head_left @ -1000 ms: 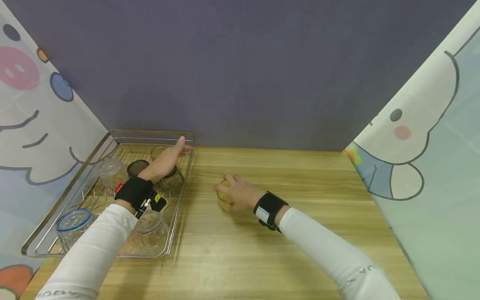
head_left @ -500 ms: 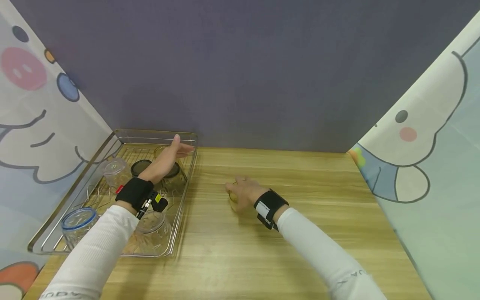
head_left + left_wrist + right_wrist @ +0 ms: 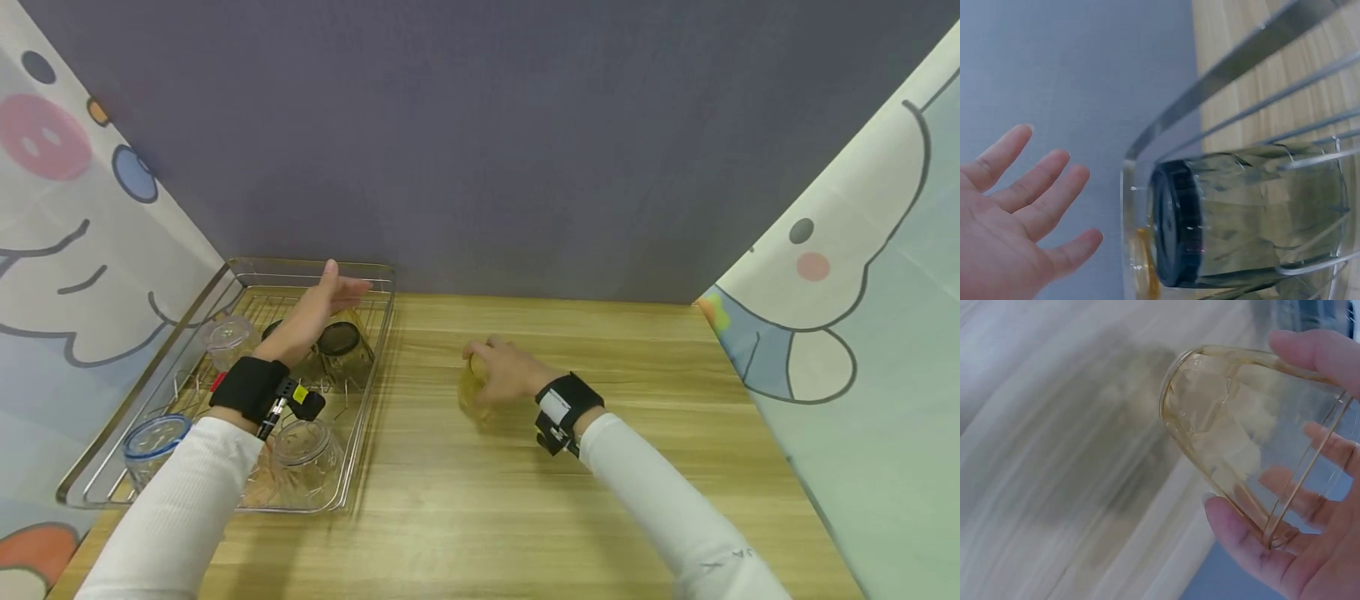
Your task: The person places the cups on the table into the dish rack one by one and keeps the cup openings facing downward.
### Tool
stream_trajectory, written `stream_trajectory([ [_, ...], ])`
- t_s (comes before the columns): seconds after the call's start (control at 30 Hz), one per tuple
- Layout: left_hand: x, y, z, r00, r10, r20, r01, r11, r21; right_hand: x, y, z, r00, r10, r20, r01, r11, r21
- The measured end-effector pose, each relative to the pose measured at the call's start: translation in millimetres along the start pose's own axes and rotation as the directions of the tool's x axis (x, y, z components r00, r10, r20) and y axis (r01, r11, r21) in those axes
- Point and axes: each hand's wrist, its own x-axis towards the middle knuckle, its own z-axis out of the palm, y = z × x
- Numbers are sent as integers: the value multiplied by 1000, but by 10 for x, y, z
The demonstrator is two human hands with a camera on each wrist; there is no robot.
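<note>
My right hand (image 3: 512, 371) grips a see-through amber glass cup (image 3: 472, 394) right of the rack. In the right wrist view, thumb and fingers wrap the rim end of the amber cup (image 3: 1207, 412), its base pointing away from the palm and a shadow on the table beyond it. My left hand (image 3: 303, 321) hovers over the far part of the wire rack, fingers spread and holding nothing. Under and beside it stands a grey glass cup (image 3: 347, 367) with a dark upper end. In the left wrist view, that grey cup (image 3: 1260, 212) lies right of my fingers.
The metal wire rack (image 3: 142, 392) with raised sides fills the table's left part. It holds a blue-edged glass (image 3: 156, 442), a clear glass (image 3: 307, 471), a clear cup (image 3: 227, 337) and an amber one (image 3: 1142, 265). A grey wall (image 3: 525, 167) closes the back.
My right hand has moved slightly right with the amber cup, which now tilts and shows more below the hand. The left hand has drawn a little left above the rack, uncovering more of the grey cup.
</note>
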Motion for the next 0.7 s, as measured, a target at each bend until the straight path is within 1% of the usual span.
stream_trajectory([
  [0.1,-21,44,7,1000,2,-17,-2,1000,3,-12,37,-89,999,3,-34,-1,997,71],
  [0.23,-44,99,7,999,1,-46,0,1000,17,-43,82,-227,998,-1,-67,11,987,161],
  [0.33,-44,145,-2,997,4,-78,-1,999,34,-78,121,-325,997,-5,-80,21,979,204],
  [0.4,-46,171,-14,995,17,-95,-12,999,49,-104,144,-383,997,-3,-81,21,974,226],
  [0.47,-42,194,-25,994,24,-111,-17,998,61,-137,164,-440,996,-10,-87,33,964,263],
  [0.63,-32,239,-40,992,35,-120,-28,998,63,-221,201,-559,992,-51,-117,89,934,346],
  [0.7,-23,266,-34,992,40,-122,-30,996,87,-253,214,-598,990,-53,-128,97,927,362],
])
